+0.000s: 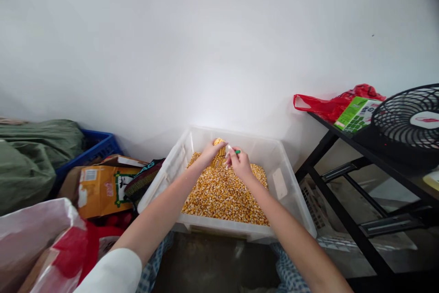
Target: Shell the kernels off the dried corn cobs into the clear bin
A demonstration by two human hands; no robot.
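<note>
My left hand (209, 152) is closed around a yellow corn cob (218, 141) above the far part of a translucent plastic bin (297, 197). Close beside it on the right, my right hand (240, 163) grips a small tool with a green handle (237, 151); its working end is hidden by the fingers and too small to make out. Loose corn kernels (222, 197) lie heaped in the bin under both hands.
At right stands a black table (384, 151) bearing a fan (411, 119), a green box (358, 112) and a red plastic bag (325, 104). To the left are a cardboard box (103, 190), a blue crate (99, 146) and a red-white bag (68, 238). A white wall (206, 46) rises behind.
</note>
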